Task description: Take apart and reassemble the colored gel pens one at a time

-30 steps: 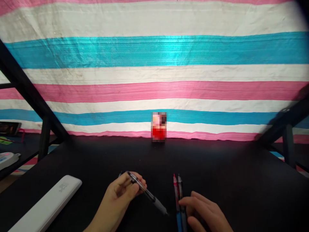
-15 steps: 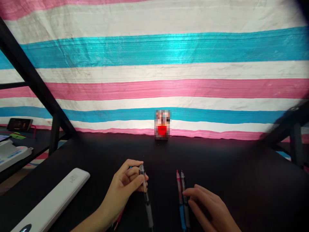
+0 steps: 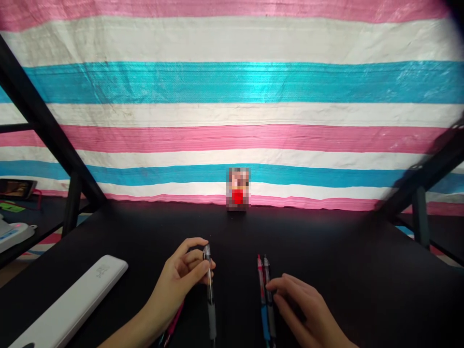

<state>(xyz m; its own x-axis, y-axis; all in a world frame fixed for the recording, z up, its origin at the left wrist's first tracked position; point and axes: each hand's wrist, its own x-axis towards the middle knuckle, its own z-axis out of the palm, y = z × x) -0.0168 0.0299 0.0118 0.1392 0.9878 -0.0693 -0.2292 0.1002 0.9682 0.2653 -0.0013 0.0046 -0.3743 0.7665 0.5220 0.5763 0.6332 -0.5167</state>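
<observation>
My left hand (image 3: pixel 179 282) pinches a clear pen with a grey grip (image 3: pixel 210 295) near its top end, and the pen points toward me along the black table (image 3: pixel 326 261). A pink pen (image 3: pixel 173 323) lies under that wrist. My right hand (image 3: pixel 308 311) rests with loosely curled fingers on two pens lying side by side, one with a red top and blue grip (image 3: pixel 262 295), one dark (image 3: pixel 268 295). Its fingertips touch the dark one.
A long white case (image 3: pixel 68 304) lies at the table's left. A small blurred red and white object (image 3: pixel 238 188) stands at the far edge against a striped pink, white and blue sheet (image 3: pixel 232 96). Black frame bars (image 3: pixel 39 125) slant at both sides. Devices sit on a side shelf (image 3: pixel 14 227).
My left hand has swung the clear pen from a slant to the right until it lies straight toward me. My right hand stayed on the two pens.
</observation>
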